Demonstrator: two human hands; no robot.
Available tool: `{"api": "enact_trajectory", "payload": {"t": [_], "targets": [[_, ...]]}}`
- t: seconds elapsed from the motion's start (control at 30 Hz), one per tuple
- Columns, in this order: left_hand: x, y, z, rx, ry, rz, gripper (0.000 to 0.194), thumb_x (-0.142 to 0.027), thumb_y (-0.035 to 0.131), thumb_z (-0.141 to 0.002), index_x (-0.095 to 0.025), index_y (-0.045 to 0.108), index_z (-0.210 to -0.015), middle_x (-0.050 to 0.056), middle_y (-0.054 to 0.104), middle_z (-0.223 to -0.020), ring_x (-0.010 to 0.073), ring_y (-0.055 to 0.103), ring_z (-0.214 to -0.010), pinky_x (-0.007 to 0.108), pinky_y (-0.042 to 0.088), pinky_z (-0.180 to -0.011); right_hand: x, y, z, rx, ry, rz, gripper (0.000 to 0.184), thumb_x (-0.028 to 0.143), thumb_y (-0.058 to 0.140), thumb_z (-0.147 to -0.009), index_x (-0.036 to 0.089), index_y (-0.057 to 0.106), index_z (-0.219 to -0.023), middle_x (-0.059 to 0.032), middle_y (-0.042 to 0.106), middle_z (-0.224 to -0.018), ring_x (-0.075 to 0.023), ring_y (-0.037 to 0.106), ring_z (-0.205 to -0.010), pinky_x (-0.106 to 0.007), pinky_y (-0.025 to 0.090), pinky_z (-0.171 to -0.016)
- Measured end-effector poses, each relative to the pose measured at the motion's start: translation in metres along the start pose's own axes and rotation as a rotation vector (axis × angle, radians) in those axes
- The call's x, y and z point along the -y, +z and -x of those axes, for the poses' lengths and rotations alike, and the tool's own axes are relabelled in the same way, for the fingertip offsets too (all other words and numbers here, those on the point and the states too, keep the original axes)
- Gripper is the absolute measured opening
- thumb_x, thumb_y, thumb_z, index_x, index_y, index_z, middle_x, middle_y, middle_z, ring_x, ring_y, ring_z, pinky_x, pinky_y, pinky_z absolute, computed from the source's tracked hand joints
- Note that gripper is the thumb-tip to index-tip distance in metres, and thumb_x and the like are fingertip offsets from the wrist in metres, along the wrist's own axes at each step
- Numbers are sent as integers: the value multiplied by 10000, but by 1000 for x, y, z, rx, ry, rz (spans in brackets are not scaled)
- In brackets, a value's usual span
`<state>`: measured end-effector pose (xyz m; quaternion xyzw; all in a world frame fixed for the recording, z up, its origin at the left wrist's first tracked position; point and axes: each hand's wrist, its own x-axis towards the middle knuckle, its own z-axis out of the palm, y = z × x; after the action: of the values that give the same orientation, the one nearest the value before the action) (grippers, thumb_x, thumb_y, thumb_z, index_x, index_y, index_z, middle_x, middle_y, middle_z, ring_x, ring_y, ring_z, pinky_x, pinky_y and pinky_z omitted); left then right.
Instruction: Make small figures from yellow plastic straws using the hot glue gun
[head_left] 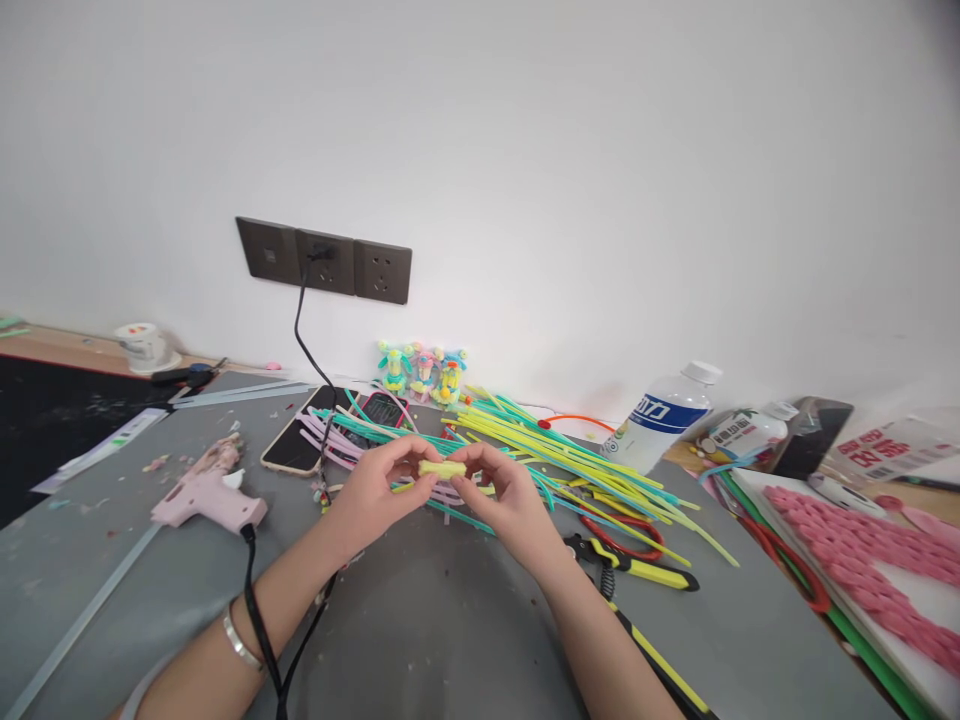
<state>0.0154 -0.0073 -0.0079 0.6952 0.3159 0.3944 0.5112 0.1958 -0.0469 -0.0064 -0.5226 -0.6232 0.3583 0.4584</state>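
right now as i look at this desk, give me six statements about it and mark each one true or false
1. The left hand and the right hand both hold a small yellow piece. True.
2. The pink glue gun lies to the right of both hands. False: it lies to their left.
3. A black cable is plugged into the socket panel. True.
4. The bottle with the blue label has no cap. False: a white cap is on it.
5. Three small figures are side by side near the wall. True.
6. The silver bracelet is on the right arm. False: it is on the left arm.
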Motion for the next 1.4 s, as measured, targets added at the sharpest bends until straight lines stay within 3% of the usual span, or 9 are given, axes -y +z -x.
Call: {"api": "enact_trajectory", "payload": {"t": [0.3, 0.47, 1.03, 1.4], "targets": [[0, -1, -1, 30, -6, -2, 107, -250, 579, -871, -170, 634, -915, 44, 655, -892, 179, 645, -859, 277, 532, -796, 0, -1, 0, -8, -15, 3, 131, 319, 614, -820, 198, 652, -849, -17, 615, -765, -164, 514, -691, -296, 392, -653], [-3, -1, 0, 26, 5, 16, 167, -295, 574, -894, -165, 651, -965, 64, 679, -946, 201, 665, -922, 294, 540, -834, -4, -4, -3, -14, -20, -51, 199, 388, 629, -824, 196, 650, -872, -16, 592, -741, -170, 507, -687, -292, 401, -631], [5, -4, 1, 67, 70, 50, 128, -282, 612, -899, -171, 672, -923, 60, 685, -915, 191, 653, -891, 295, 533, -817, -2, -8, -1, 45, -9, -109, 237, 431, 612, -865, 200, 643, -909, -30, 602, -810, -180, 528, -741, -299, 427, -674], [-3, -2, 1, 51, 39, 69, 142, -306, 647, -860, -167, 655, -887, 58, 678, -883, 180, 644, -823, 289, 538, -761, -1, -8, -2, 55, -8, -107, 245, 446, 611, -858, 208, 642, -908, -38, 602, -820, -192, 537, -765, -305, 442, -687]]}}
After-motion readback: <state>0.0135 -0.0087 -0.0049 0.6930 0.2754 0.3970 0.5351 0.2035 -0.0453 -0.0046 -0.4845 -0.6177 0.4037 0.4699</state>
